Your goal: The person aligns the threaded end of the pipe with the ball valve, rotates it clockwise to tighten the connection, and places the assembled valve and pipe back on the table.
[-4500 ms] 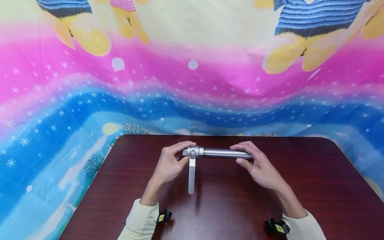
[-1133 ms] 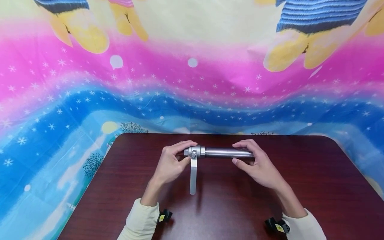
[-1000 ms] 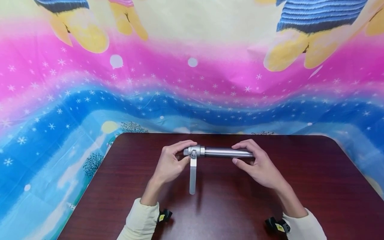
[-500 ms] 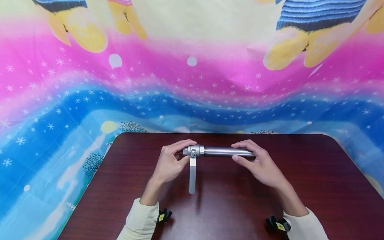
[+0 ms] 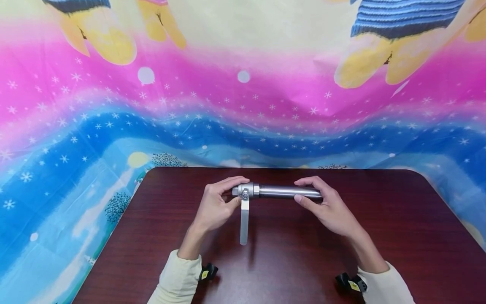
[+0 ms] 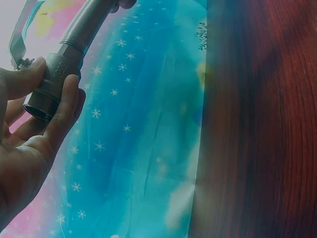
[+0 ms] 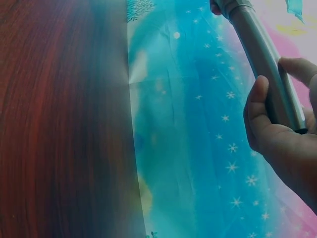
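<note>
Steel pipe (image 5: 277,191) and ball valve (image 5: 247,191), gripped in two hands above a table (image 5: 292,264)

Printed cloth backdrop (image 5: 243,99): pink, blue and cream, with snowflakes and bear figures in striped tops; beyond the fingertips of both hands.

Table: dark red-brown, wood-grained, rounded far corners; beneath all the fingers.

Sleeves, two, cream: left sleeve (image 5: 176,276) and right sleeve (image 5: 387,288), each behind its hand's fingers.

Right hand (image 5: 330,207): thumb on the pipe's near side, fingers on its far side, gripping it towards the free end.

Left hand (image 5: 214,207): fingers and thumb closed about the valve, thumb on the near side, beside the lever.

Steel pipe: plain, bright cylinder; runs from the right fingers towards the left ones, its free end lying in the right palm.

Ball valve: metal, hexagonal at the pipe side; between left thumb and fingers, meeting the pipe. Its other, open end shows among the left fingers in the left wrist view. How far the two are threaded together cannot be told.

Lever handle (image 5: 244,223): flat, pale metal; beside the left thumb, square to the pipe, pointing towards the person.

Wrist cameras, two, black with yellow labels: left wrist camera (image 5: 209,272) and right wrist camera (image 5: 351,283), behind the fingers, on the inner sides of the wrists.

Lever nut (image 5: 245,194): small, metal; just beside the left thumb tip.
</note>
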{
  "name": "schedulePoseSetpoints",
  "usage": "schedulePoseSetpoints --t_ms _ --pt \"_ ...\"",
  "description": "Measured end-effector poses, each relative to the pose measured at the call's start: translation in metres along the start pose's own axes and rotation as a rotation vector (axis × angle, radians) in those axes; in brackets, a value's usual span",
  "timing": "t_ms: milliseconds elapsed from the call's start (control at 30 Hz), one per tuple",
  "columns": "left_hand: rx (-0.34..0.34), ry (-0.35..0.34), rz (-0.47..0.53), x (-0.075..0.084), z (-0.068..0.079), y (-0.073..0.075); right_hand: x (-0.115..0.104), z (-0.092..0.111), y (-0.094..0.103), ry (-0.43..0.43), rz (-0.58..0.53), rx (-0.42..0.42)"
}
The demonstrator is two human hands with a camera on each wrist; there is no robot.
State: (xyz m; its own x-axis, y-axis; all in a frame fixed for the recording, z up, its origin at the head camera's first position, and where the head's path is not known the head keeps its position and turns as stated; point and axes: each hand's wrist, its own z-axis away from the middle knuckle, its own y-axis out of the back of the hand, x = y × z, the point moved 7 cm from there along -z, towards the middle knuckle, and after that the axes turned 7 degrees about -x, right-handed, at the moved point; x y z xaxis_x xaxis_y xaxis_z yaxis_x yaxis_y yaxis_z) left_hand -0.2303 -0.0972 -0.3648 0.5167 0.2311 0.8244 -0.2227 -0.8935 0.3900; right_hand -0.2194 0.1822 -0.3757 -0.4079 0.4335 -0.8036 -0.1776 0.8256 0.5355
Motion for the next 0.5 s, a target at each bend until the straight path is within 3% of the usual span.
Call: schedulePoseSetpoints --t_ms 500 --pt "0.005 0.004 -0.008 -0.0007 -0.0001 -0.0008 -0.0077 0.0016 0.0008 0.084 0.028 0.054"
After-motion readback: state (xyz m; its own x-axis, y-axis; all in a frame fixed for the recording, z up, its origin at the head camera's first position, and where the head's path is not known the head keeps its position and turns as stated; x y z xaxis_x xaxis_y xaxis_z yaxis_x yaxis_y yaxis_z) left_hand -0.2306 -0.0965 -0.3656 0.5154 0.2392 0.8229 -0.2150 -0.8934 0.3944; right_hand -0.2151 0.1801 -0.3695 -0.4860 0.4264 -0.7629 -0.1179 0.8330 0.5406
